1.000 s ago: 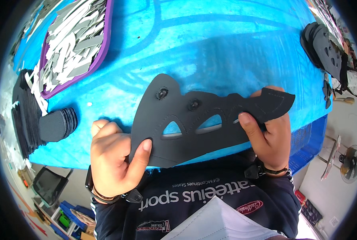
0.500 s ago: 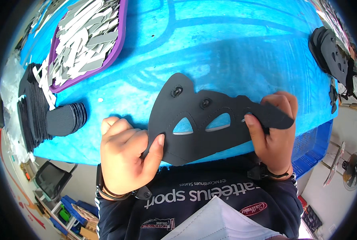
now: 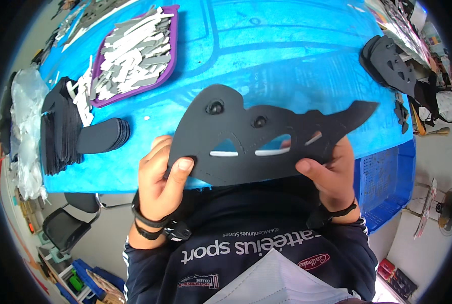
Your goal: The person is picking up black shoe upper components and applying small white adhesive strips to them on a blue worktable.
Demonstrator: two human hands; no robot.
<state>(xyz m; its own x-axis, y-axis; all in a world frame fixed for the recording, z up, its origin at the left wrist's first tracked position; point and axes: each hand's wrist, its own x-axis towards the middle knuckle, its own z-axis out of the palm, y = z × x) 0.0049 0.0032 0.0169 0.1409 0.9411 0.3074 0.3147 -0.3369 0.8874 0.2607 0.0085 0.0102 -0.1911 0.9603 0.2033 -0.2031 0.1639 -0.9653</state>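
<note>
A black, flexible cut-out panel [image 3: 251, 169] stretches between my two hands, tilted up above the near edge of the blue table. It bears two round black studs along its upper part, fine stitch lines, and several openings with white edges. My left hand [image 3: 160, 180] grips its lower left end, thumb on the face and fingers behind. Toward the right, my right hand [image 3: 333, 177] holds the lower edge the same way, its fingers mostly hidden behind the panel. The panel's narrow tail points up and right past that hand.
A purple tray [image 3: 174, 50] of white and grey strips stands at the far left of the blue table [image 3: 266, 61]. Stacked black pieces [image 3: 61, 134] lie nearer on the left, similar holed pieces [image 3: 385, 58] at the far right. A blue crate [image 3: 388, 185] sits beside the table's right edge.
The panel has been raised and tipped up, and its right tail now points upward instead of drooping. My right hand has moved down to the lower edge. The whole view has shifted somewhat.
</note>
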